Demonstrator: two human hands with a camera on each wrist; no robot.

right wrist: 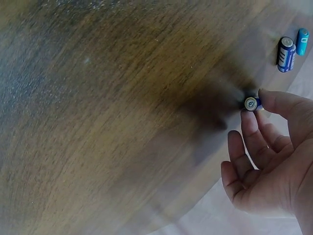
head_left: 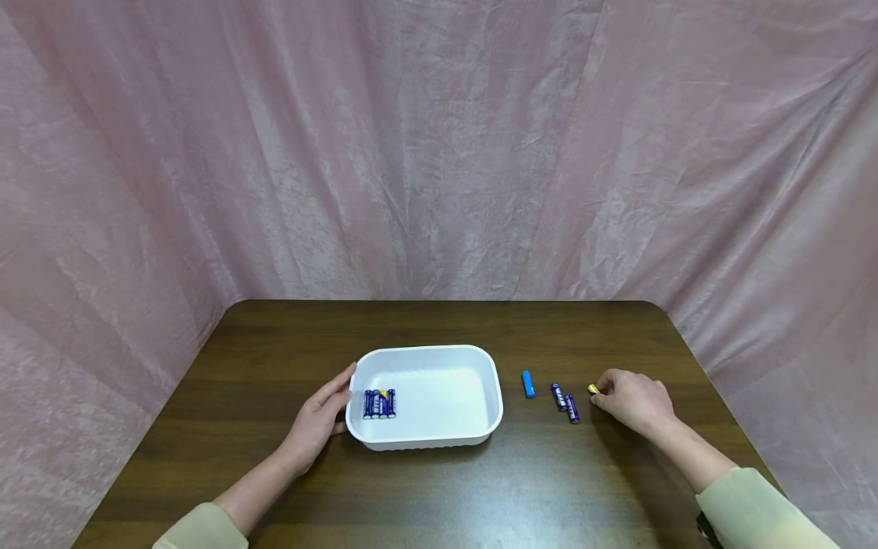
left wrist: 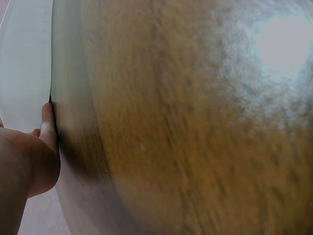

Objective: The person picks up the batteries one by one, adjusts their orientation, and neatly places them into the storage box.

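Note:
Between thumb and fingertips, my right hand [head_left: 634, 398] pinches a yellow and dark-blue battery [right wrist: 251, 103] at the table's right side; its end faces the right wrist camera. My left hand [head_left: 317, 427] touches the left outer side of a white rectangular tray [head_left: 430, 441], fingers spread and fairly straight along the wall. Inside the tray, several batteries [head_left: 375, 405] lie side by side in a row near its left wall. To the left of my right hand lie two dark-blue batteries [head_left: 572, 409], close together, and one light-blue battery [head_left: 528, 383] nearer the tray.
The brown wooden table [head_left: 425, 496] has rounded far corners. Behind it and at both sides hangs a pink curtain [head_left: 439, 152]. Light glares off the table surface in front of the tray.

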